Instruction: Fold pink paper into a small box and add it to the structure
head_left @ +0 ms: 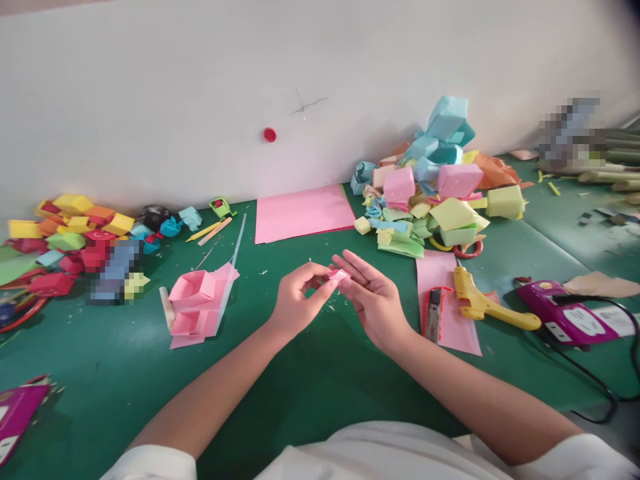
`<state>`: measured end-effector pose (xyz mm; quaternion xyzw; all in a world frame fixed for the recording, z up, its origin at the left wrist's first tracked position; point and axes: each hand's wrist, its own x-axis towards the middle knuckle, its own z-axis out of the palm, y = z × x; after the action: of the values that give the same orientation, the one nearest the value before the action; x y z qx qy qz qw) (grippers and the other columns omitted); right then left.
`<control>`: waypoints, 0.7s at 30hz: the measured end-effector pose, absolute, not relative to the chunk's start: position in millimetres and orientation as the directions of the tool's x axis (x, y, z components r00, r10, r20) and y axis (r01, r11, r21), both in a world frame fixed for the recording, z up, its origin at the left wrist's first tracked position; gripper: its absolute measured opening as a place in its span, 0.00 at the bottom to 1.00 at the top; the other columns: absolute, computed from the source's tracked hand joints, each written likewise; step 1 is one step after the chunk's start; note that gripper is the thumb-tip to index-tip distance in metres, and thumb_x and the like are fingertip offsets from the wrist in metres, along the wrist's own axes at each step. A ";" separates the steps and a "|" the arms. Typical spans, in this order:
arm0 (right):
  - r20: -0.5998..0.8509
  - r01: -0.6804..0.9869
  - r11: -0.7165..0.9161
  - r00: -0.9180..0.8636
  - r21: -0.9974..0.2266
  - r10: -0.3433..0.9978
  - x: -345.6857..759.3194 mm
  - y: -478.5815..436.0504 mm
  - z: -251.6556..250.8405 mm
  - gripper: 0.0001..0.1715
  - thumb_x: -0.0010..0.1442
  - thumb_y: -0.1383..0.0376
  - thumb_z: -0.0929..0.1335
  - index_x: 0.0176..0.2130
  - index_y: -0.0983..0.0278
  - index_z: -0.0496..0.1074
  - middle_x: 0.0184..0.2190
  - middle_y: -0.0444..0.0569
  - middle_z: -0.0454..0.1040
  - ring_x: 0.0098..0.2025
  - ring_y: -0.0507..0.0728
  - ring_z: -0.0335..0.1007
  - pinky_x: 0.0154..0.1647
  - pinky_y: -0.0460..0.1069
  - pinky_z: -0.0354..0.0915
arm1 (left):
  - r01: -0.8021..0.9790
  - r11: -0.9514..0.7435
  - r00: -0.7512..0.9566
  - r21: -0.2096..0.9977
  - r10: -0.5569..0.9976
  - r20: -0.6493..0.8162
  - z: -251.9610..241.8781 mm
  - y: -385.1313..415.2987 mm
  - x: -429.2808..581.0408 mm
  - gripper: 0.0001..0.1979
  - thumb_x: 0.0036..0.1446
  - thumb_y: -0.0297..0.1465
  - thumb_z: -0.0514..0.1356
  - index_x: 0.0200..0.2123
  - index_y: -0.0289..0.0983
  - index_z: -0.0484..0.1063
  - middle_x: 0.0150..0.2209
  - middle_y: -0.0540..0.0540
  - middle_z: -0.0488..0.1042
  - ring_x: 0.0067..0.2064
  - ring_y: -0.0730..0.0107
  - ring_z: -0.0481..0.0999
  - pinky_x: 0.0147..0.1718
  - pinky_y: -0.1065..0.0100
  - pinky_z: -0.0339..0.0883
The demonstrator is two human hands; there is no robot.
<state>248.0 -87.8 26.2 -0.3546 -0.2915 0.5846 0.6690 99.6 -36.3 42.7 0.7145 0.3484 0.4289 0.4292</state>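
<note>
Between my two hands, above the green table, is a small folded piece of pink paper [339,275]. My left hand [303,293] pinches it between thumb and fingertips. From the other side my right hand [375,297] has its thumb against the paper, with its other fingers stretched out behind. Much of the paper is covered by the fingers. To the left lie folded pink paper boxes [193,290] on a pink sheet, beside a glue stick [230,267]. A red-and-grey box cutter [434,317] and a yellow glue gun [493,307] are right of my right hand.
Pink paper sheets [305,215] lie against the wall. Piles of folded coloured paper [453,180] stand at the back right, more yellow and red paper boxes [75,223] at the left. A purple power strip [565,310] with a black cable [595,373] is at the right.
</note>
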 end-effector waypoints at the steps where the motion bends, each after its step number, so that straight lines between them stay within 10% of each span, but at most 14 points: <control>1: -0.024 -0.574 0.065 0.146 -0.816 0.989 248.3 -87.6 26.4 0.29 0.56 0.62 0.77 0.57 0.55 0.75 0.59 0.50 0.75 0.61 0.64 0.71 0.64 0.61 0.67 | 0.155 -0.377 0.392 0.913 0.872 0.293 45.6 -36.0 99.2 0.08 0.60 0.36 0.65 0.36 0.38 0.78 0.34 0.47 0.79 0.35 0.68 0.78 0.35 0.69 0.72; 21: 0.069 -0.465 0.151 0.188 -0.873 0.980 244.7 -89.4 19.9 0.23 0.61 0.60 0.74 0.56 0.51 0.75 0.59 0.47 0.75 0.63 0.62 0.68 0.64 0.62 0.67 | -0.304 0.163 0.209 0.939 0.973 -0.101 25.1 -51.8 118.8 0.14 0.44 0.39 0.76 0.32 0.38 0.81 0.34 0.47 0.82 0.37 0.68 0.79 0.41 0.66 0.74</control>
<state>244.7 -89.4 19.9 -0.3721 -0.3459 0.5350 0.6750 118.8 -51.8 25.1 0.4234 0.3951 0.4893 0.6520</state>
